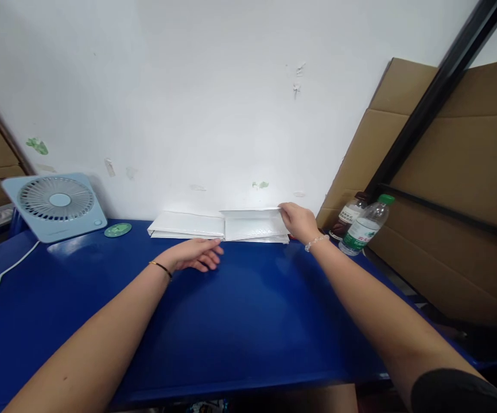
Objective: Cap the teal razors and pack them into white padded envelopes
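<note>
My right hand [296, 221] is closed on the right end of a white padded envelope [252, 223]. That envelope is tilted up against the wall side, above other white sheets or envelopes at the back of the blue table [240, 321]. To its left lies a second stack of white envelopes [186, 223], which look flat and slightly spread. In front of the gap between the two stacks, my left hand [199, 254] hovers with its fingers apart and holds nothing. The right thumb hides part of the gripped edge.
A light blue fan [59, 201] with a white cable stands at the left beside a green round coaster [118, 230]. At the right are a clear bottle with green cap [364, 226], a brown-capped bottle [349, 217], cardboard [468, 218] and a black metal bar [429, 103].
</note>
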{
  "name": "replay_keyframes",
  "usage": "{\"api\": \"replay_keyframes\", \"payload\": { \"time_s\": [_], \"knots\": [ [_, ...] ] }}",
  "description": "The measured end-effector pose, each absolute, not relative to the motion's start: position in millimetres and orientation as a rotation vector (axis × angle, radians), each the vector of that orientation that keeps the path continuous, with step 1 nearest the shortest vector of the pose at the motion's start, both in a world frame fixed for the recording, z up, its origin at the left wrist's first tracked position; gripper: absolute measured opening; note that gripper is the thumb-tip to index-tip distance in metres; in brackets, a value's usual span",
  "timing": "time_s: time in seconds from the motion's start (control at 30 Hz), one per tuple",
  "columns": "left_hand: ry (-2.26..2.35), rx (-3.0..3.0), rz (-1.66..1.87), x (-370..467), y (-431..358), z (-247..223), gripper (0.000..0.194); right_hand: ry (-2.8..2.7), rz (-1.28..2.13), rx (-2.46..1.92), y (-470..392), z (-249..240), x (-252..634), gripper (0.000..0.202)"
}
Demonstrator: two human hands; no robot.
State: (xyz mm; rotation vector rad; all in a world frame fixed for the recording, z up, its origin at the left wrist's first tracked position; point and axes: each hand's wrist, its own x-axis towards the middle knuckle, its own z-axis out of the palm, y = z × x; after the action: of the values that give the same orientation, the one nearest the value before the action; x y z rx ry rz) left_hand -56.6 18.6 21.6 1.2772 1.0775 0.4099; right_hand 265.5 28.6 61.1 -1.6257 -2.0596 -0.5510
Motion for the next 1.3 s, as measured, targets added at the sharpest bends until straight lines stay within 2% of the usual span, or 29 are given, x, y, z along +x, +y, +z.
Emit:
{"api": "replay_keyframes", "payload": {
  "time_s": [0.07, 0.13, 0.27, 0.37, 0.47, 0.53, 0.6, 0.67, 0.77, 0.9, 1.13, 1.3],
  "knots": [
    [0.868, 1.153, 0.563, -29, 7, 20, 0.057, -2.003, -0.459, -1.497, 12, 60, 257, 0.030],
    [0.725, 1.011, 0.859, -7, -1, 19, 0.055, -2.021, -0.369, -1.369, -9, 54, 248, 0.029],
    [0.570, 0.721, 1.380, 10, -5, 19, 0.044, -2.313, -0.233, -1.123, -45, 35, 234, 0.030],
    [0.622, 0.544, 1.523, 8, -3, 23, 0.036, -2.532, -0.099, -0.987, -55, 22, 233, 0.037],
    [0.640, 0.568, 1.643, 4, -4, 30, 0.042, -2.587, 0.198, -0.986, -53, 13, 241, 0.046],
    [0.603, 0.688, 1.716, 2, -8, 37, 0.050, -2.497, 0.442, -1.046, -48, 8, 248, 0.060],
    [0.556, 0.835, 1.744, 0, -15, 48, 0.054, -2.388, 0.619, -1.126, -44, 3, 252, 0.083],
    [0.524, 0.967, 1.739, -1, -23, 59, 0.056, -2.330, 0.690, -1.192, -41, -2, 249, 0.099],
    [0.523, 1.099, 1.717, -2, -35, 76, 0.060, -2.310, 0.679, -1.183, -39, -8, 234, 0.109],
    [0.555, 1.162, 1.733, -6, -46, 95, 0.060, -2.290, 0.594, -1.131, -39, -11, 214, 0.098],
    [0.602, 1.206, 1.808, -41, -53, 135, 0.045, -2.390, 0.404, -1.129, -37, -14, 210, 0.065],
    [0.768, 1.339, 1.817, -67, -72, 159, 0.043, -2.453, 0.355, -1.114, -35, -17, 210, 0.056]
  ]
}}
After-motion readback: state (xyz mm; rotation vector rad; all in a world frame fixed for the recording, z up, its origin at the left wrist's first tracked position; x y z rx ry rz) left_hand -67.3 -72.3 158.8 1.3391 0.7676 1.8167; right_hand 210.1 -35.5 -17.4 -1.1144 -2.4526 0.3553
